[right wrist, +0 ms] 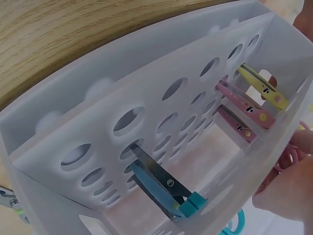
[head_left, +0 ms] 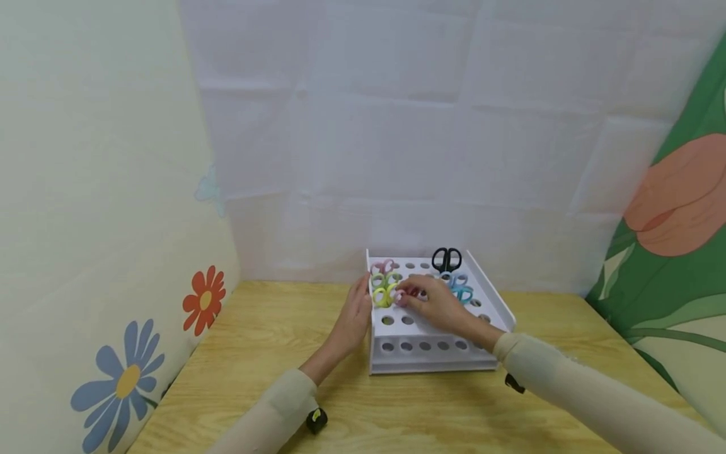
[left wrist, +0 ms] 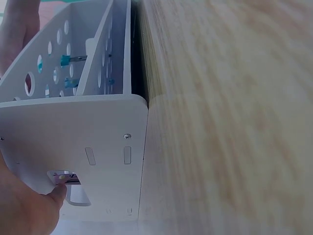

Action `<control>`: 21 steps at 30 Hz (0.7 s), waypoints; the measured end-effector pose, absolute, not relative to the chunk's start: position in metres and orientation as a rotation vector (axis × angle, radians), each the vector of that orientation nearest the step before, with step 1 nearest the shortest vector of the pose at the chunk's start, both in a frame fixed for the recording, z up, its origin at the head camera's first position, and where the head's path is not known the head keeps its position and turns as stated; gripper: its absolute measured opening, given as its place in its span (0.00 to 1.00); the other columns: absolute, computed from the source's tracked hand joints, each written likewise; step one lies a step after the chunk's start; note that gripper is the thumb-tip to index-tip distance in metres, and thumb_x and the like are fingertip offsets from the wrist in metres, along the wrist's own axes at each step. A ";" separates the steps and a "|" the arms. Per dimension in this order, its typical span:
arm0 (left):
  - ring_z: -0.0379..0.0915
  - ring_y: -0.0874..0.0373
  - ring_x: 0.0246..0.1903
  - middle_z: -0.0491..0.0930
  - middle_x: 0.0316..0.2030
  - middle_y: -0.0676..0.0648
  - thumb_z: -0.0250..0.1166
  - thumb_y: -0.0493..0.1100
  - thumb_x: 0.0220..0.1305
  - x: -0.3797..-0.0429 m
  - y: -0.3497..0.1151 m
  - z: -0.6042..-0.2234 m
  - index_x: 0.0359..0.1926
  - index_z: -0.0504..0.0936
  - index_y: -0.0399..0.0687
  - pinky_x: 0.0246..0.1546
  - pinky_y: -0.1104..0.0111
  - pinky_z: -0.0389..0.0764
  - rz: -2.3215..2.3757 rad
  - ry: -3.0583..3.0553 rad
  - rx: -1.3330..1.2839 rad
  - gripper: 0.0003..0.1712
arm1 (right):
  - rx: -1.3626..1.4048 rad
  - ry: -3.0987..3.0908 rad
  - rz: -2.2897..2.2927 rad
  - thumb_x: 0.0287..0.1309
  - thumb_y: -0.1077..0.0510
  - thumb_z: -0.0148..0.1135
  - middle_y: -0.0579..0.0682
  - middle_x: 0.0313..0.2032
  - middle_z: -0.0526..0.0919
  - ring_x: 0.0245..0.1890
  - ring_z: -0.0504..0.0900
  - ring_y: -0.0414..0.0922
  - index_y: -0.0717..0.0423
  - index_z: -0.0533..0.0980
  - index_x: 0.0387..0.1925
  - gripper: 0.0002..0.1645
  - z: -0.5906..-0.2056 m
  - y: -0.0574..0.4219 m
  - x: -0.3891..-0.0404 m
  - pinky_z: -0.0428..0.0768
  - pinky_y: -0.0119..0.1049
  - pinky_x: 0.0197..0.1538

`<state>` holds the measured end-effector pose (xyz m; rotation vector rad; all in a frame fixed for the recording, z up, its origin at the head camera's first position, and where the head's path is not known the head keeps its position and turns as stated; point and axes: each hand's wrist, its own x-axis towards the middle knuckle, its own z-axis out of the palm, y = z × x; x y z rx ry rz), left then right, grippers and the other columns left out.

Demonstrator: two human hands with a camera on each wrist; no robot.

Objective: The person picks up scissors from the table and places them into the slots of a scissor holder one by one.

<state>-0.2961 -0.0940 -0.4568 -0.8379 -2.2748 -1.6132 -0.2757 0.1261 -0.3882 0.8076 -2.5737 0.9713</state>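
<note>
A white rack [head_left: 437, 325] with rows of round holes stands on the table. My right hand [head_left: 437, 306] pinches the pink handle of a pair of scissors [head_left: 399, 297] at the rack's top. In the right wrist view, pink blades [right wrist: 244, 105] and yellow blades [right wrist: 264, 88] hang below the top panel; which belong to the held pair, I cannot tell. My left hand [head_left: 354, 315] rests along the rack's left side, its thumb at the side cutout in the left wrist view. Yellow scissors [head_left: 387, 299] and green scissors [head_left: 386, 281] sit beside the held handle.
Black scissors [head_left: 447, 267] stand tall at the rack's back right. Blue scissors [head_left: 458, 291] sit in front of them, with teal-tipped blades [right wrist: 161, 181] below. The wooden table [head_left: 272, 353] meets a white cloth wall [head_left: 340, 157] behind and floral cloths at both sides.
</note>
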 end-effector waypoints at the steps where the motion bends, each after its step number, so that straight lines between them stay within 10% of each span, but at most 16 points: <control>1: 0.48 0.41 0.74 0.51 0.76 0.34 0.40 0.45 0.82 -0.296 -0.094 -0.457 0.80 0.49 0.38 0.72 0.48 0.51 -1.615 -2.273 -0.837 0.32 | 0.805 -2.574 0.974 0.61 0.60 0.71 0.46 0.39 0.86 0.39 0.82 0.41 0.56 0.84 0.48 0.14 -0.388 0.126 -0.275 0.82 0.43 0.46; 21: 0.47 0.40 0.75 0.50 0.77 0.35 0.39 0.45 0.83 -0.296 -0.096 -0.459 0.80 0.49 0.39 0.72 0.47 0.50 -1.621 -2.266 -0.844 0.32 | 0.857 -2.438 0.809 0.59 0.69 0.71 0.50 0.50 0.84 0.51 0.82 0.50 0.61 0.82 0.51 0.18 -0.360 0.172 -0.235 0.80 0.51 0.54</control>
